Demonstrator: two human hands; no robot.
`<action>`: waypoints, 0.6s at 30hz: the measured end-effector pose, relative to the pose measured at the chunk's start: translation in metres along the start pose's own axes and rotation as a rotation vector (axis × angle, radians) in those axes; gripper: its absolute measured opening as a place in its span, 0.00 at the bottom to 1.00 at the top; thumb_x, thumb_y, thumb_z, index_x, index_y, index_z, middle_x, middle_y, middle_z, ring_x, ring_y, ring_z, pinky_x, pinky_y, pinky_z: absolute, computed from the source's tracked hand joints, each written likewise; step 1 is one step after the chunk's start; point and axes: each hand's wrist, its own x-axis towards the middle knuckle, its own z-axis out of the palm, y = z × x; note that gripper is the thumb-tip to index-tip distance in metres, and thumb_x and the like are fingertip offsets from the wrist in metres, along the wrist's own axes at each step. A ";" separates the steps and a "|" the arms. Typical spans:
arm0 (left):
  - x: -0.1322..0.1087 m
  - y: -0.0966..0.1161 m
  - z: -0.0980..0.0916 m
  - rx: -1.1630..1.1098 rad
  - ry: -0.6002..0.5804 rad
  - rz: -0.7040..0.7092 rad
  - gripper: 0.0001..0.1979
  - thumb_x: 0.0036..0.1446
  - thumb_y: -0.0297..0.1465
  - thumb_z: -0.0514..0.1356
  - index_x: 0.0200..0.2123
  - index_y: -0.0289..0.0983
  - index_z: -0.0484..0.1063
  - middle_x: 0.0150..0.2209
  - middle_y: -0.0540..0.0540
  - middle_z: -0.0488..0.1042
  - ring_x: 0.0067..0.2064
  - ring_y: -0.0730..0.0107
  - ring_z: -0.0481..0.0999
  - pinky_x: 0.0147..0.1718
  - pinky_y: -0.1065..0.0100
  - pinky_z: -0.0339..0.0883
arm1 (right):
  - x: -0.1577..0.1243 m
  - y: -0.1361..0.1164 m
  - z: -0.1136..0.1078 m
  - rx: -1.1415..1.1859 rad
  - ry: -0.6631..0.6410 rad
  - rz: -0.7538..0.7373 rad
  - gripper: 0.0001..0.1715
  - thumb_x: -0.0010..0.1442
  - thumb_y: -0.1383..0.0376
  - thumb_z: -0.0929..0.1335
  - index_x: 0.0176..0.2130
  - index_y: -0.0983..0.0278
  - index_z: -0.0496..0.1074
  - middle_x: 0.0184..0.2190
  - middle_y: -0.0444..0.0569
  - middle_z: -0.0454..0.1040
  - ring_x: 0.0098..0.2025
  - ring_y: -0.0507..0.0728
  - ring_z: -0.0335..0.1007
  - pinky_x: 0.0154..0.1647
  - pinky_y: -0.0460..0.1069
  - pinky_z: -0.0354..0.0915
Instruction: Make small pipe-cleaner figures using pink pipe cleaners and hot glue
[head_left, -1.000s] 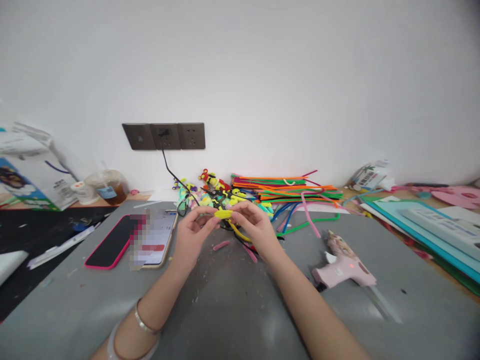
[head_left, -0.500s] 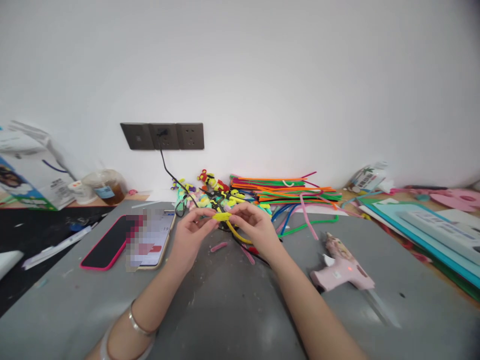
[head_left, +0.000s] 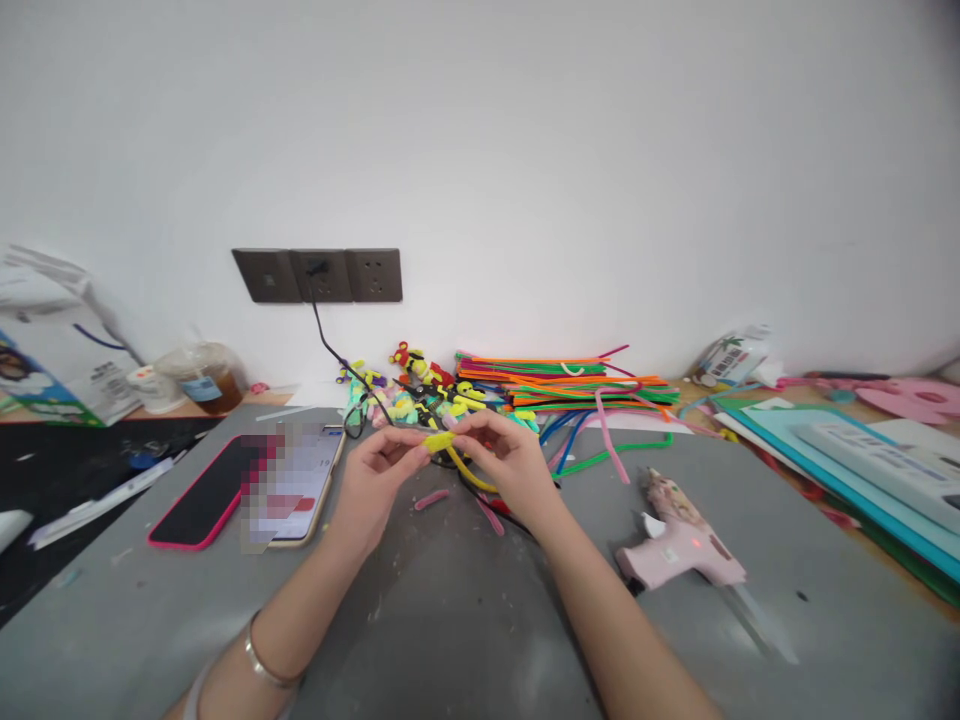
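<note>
Head view, yellow pipe cleaner (head_left: 441,441) pinched between left hand (head_left: 373,476) and right hand (head_left: 508,462) fingertips

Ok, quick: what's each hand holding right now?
Left hand: closed, pinching one end of the yellow pipe cleaner.
Right hand: closed, pinching its other end.

Both forearms enter from the bottom edge and converge toward centre. Left hand (head_left: 375,480): palm turned inward, thumb and index fingers (head_left: 411,452) pinched tight at the tips, remaining fingers loosely curled. Right hand (head_left: 511,462): back of hand up, wrist slightly bent, thumb and index also pinched, other fingers curled under. The two pinches sit just beside each other, fingertips almost meeting. Can't tell if the wrists touch the bench.
</note>
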 end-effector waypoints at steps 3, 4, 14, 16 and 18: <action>0.000 -0.001 0.000 -0.007 0.006 0.011 0.11 0.43 0.35 0.75 0.29 0.37 0.80 0.33 0.47 0.81 0.36 0.68 0.78 0.39 0.69 0.72 | 0.000 -0.001 0.000 -0.010 -0.006 -0.023 0.08 0.57 0.59 0.74 0.31 0.61 0.78 0.28 0.47 0.79 0.31 0.56 0.73 0.33 0.50 0.66; 0.001 -0.001 0.000 -0.007 0.005 0.012 0.11 0.43 0.35 0.75 0.29 0.37 0.80 0.33 0.46 0.81 0.36 0.68 0.78 0.39 0.68 0.72 | 0.000 -0.001 0.000 -0.021 -0.008 -0.032 0.07 0.57 0.59 0.74 0.31 0.61 0.78 0.28 0.47 0.79 0.31 0.56 0.73 0.33 0.50 0.66; 0.004 -0.005 -0.003 0.024 0.021 0.011 0.15 0.41 0.38 0.75 0.30 0.36 0.78 0.33 0.48 0.79 0.36 0.69 0.76 0.38 0.69 0.70 | -0.002 0.000 -0.002 -0.162 0.024 -0.086 0.11 0.61 0.63 0.69 0.45 0.62 0.74 0.30 0.46 0.78 0.30 0.55 0.73 0.31 0.48 0.66; 0.005 -0.006 -0.005 0.035 0.029 0.022 0.15 0.42 0.38 0.75 0.31 0.36 0.78 0.33 0.48 0.78 0.36 0.70 0.76 0.38 0.71 0.69 | -0.003 -0.012 -0.007 -0.192 0.097 -0.108 0.13 0.64 0.63 0.67 0.48 0.62 0.71 0.29 0.44 0.75 0.27 0.53 0.69 0.29 0.47 0.64; 0.005 -0.008 -0.006 0.046 0.030 0.017 0.16 0.43 0.38 0.75 0.32 0.37 0.78 0.33 0.49 0.78 0.36 0.71 0.75 0.37 0.72 0.69 | -0.005 -0.037 -0.016 -0.237 0.185 -0.144 0.12 0.66 0.62 0.65 0.48 0.62 0.70 0.27 0.43 0.72 0.26 0.52 0.67 0.27 0.47 0.63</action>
